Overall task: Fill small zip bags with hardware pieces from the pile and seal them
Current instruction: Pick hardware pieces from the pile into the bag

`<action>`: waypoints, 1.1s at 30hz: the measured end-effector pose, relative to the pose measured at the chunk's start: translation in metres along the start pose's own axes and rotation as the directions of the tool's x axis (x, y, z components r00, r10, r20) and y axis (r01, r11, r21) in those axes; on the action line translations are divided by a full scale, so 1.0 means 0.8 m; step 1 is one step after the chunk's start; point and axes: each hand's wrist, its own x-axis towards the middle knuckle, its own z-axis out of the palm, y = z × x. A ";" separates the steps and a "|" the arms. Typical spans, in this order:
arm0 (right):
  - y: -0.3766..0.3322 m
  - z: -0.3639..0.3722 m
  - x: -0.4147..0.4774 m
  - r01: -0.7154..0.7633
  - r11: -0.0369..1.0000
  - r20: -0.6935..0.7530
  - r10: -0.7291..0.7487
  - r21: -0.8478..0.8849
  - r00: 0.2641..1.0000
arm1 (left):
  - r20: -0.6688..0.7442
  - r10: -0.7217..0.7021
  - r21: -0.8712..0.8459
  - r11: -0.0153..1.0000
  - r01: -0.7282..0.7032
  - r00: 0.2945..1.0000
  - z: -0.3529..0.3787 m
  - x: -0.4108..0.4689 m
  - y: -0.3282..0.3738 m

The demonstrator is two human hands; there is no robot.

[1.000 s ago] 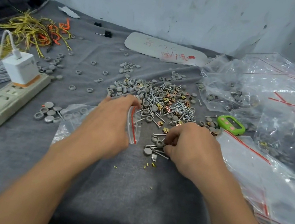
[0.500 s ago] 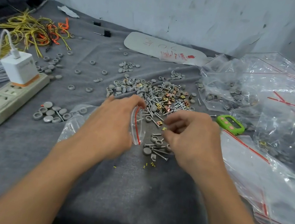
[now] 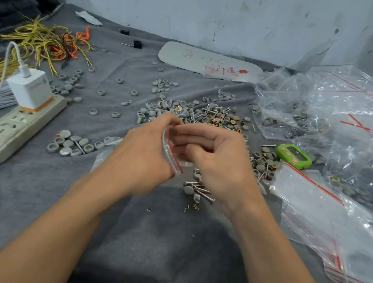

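Gripping small clear red-striped zip bag (image 3: 171, 154) in left hand (image 3: 144, 159) fingers, above grey cloth (image 3: 142, 243), just before pile of grey discs and screws (image 3: 208, 115). Curling right hand (image 3: 217, 162) fingers at its mouth; cannot tell whether holding anything.

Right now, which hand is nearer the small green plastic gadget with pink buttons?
Right. The right hand lies left of the green gadget, not touching it; the left hand is farther left, beyond it, gripping the small clear red-striped zip bag.
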 end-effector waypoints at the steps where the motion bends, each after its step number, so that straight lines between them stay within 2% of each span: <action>1: 0.002 -0.007 0.001 -0.004 0.999 -0.095 -0.001 -0.052 0.996 | -0.013 -0.002 -0.031 1.000 0.002 1.000 -0.002 -0.001 0.001; 3: 0.005 -0.025 0.002 -0.077 0.955 -0.273 -0.004 -0.287 0.962 | -0.070 -0.006 -0.083 0.997 0.000 0.998 -0.005 -0.001 0.001; 4: 0.005 -0.034 0.002 -0.121 0.897 -0.300 -0.013 -0.425 0.954 | -0.105 -0.011 -0.109 0.994 0.000 0.994 -0.006 -0.001 0.001; 7: 0.009 -0.041 -0.006 -0.165 0.659 -0.136 0.096 -0.734 0.986 | -0.211 -0.054 -0.163 0.986 0.019 0.976 -0.009 0.000 -0.002; 9: 0.014 -0.034 -0.011 -0.128 0.565 -0.047 0.156 -0.815 0.987 | -0.245 -0.063 -0.156 0.987 0.025 0.967 -0.010 0.001 -0.003; 13: 0.021 -0.028 -0.013 -0.081 0.535 -0.049 0.074 -0.841 0.996 | -0.217 -0.044 -0.077 0.997 0.028 0.975 -0.009 0.000 -0.003; 15: 0.025 -0.030 -0.014 -0.078 0.577 -0.083 0.017 -0.813 0.996 | -0.199 -0.020 -0.022 1.000 0.016 0.980 -0.007 0.000 -0.003; 17: 0.027 -0.032 -0.013 -0.077 0.691 -0.152 -0.048 -0.718 0.987 | -0.181 -0.011 0.033 0.999 0.017 0.983 -0.003 -0.001 -0.001; 20: 0.025 -0.031 -0.009 0.008 0.877 -0.214 -0.127 -0.481 0.969 | -0.161 0.006 0.088 0.996 0.008 0.987 0.008 -0.002 0.002; 22: 0.021 -0.025 -0.007 0.042 0.949 -0.179 -0.102 -0.313 0.978 | -0.122 0.042 0.102 0.994 -0.030 0.992 0.017 -0.003 0.006; 25: 0.017 -0.013 -0.002 -0.017 0.986 -0.067 0.006 -0.164 0.998 | -0.061 0.083 0.085 0.993 -0.078 0.995 0.024 -0.003 0.012; 29: 0.016 -0.004 0.011 -0.078 0.980 0.056 0.090 -0.184 0.994 | -0.104 0.089 0.083 0.993 -0.081 0.991 0.025 -0.001 0.012; 31: 0.014 -0.003 0.015 -0.057 0.983 0.000 0.058 -0.176 0.998 | -0.134 0.078 0.079 0.995 -0.068 0.988 0.024 0.001 0.006; 33: 0.012 -0.009 0.021 -0.028 0.985 -0.117 0.008 -0.169 0.993 | -0.160 0.049 0.089 0.995 -0.035 0.986 0.018 0.002 -0.001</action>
